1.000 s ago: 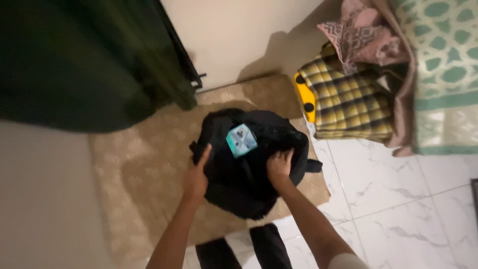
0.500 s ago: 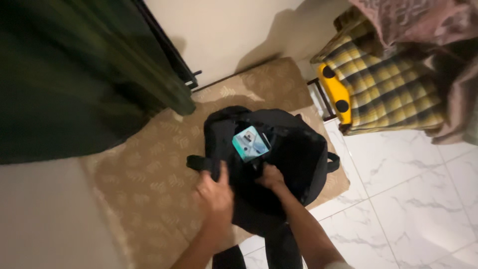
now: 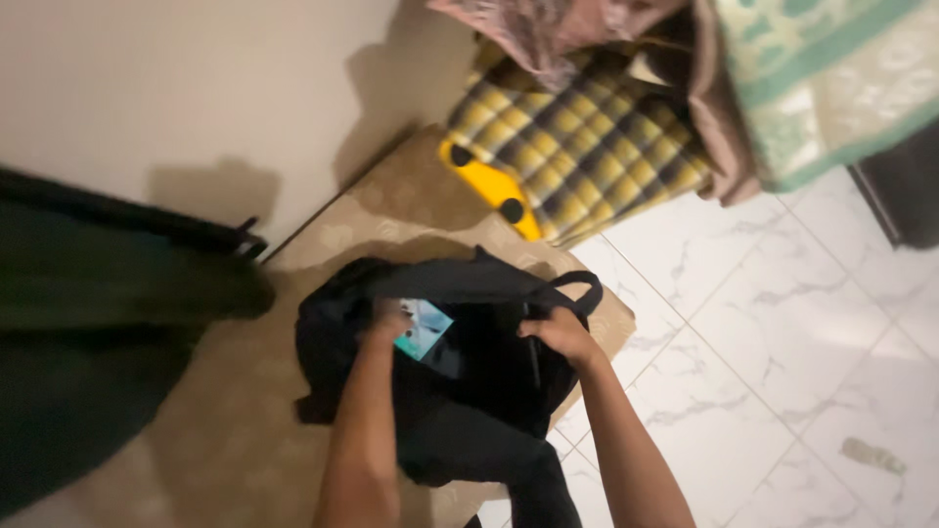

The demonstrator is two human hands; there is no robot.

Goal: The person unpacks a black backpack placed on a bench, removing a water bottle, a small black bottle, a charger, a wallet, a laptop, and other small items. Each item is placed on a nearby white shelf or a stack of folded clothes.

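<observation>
Two hands work at a black backpack (image 3: pixel 469 391) lying on a tan rug (image 3: pixel 225 440), long axis near-to-far, top loop toward the far right. Left hand (image 3: pixel 389 321) holds a small teal packet (image 3: pixel 424 330) at its mouth; right hand (image 3: pixel 558 334) grips the bag's right edge. White tile floor (image 3: pixel 782 342) lies open rightward; plaid bundle (image 3: pixel 577 156) and wall (image 3: pixel 196 88) far.

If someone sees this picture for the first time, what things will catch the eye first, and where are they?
In the middle, a black backpack lies on a beige mat, with the left hand on a small teal card at its opening and the right hand gripping its edge. Above it, a yellow checked cloth over a bright yellow object stands out.
</observation>
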